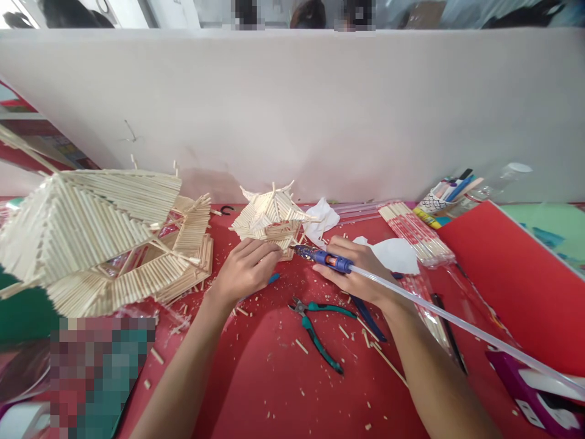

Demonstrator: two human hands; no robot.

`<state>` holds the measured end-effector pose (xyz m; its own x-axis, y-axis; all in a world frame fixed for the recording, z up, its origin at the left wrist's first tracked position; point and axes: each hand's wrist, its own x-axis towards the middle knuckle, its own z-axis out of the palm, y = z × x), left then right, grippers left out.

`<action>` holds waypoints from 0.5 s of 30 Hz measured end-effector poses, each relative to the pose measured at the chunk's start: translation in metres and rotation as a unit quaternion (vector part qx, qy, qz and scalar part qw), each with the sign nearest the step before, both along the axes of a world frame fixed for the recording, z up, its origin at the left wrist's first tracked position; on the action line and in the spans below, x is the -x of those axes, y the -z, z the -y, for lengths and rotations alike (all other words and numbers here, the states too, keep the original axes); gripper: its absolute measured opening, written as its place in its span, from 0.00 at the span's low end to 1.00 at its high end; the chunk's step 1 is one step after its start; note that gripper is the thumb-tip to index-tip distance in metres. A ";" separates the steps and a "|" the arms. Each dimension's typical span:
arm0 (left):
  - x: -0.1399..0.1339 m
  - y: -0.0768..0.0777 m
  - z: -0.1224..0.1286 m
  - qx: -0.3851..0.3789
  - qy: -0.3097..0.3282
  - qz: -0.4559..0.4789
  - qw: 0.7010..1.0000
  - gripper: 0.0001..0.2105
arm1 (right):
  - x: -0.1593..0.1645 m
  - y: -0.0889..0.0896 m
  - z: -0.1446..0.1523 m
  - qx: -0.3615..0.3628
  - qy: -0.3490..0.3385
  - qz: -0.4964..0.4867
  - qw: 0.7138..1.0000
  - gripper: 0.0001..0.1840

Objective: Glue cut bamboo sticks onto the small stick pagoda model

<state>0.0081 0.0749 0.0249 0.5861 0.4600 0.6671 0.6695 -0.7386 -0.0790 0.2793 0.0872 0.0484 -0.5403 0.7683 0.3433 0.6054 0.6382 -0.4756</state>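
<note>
My right hand (359, 268) is wrapped round a blue hot glue gun (331, 260), its nozzle pointing left. A long clear glue stick (425, 300) runs out of the gun's back toward the right edge. In front of the nozzle stands a small pavilion model made of wooden sticks (269, 212), with upturned roof corners. My left hand (250, 268) is at the model's front, fingers curled and pressed together close to the nozzle. Whatever they may pinch is hidden. Below both hands lie green-handled cutting pliers (315, 314), with their handles spread.
At left stands a larger stick-built pavilion (105, 225). Packs of wooden sticks (414, 228), white tissue (322, 219), a pen holder (441, 195) and a red board (516, 268) are at right. Stick offcuts litter the red table (269, 378). A white partition (292, 110) rises behind.
</note>
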 end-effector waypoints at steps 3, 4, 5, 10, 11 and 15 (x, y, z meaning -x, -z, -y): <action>-0.001 0.002 0.000 0.000 -0.008 0.010 1.000 0.10 | 0.000 0.001 -0.001 -0.011 0.013 0.000 1.000 0.21; -0.002 0.002 0.000 -0.002 -0.013 0.015 1.000 0.10 | -0.001 0.001 -0.001 -0.013 0.015 0.001 1.000 0.21; -0.003 0.002 0.000 -0.002 -0.018 0.021 1.000 0.10 | -0.001 0.001 -0.001 -0.014 0.014 0.004 1.000 0.22; -0.011 0.001 0.002 0.012 -0.044 0.053 0.998 0.09 | -0.002 0.002 -0.002 -0.016 0.006 0.006 1.000 0.22; -0.012 0.001 0.003 0.015 -0.048 0.058 0.997 0.09 | -0.002 0.002 -0.003 -0.018 0.005 0.005 1.000 0.22; -0.020 0.001 0.005 0.026 -0.063 0.078 0.995 0.07 | -0.003 0.001 -0.003 -0.006 -0.002 0.006 1.000 0.21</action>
<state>0.0279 0.0701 0.0241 0.4132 0.5598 0.7182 0.7583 -0.6483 0.0690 0.2819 0.0903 0.0475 -0.5474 0.7617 0.3466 0.6082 0.6466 -0.4605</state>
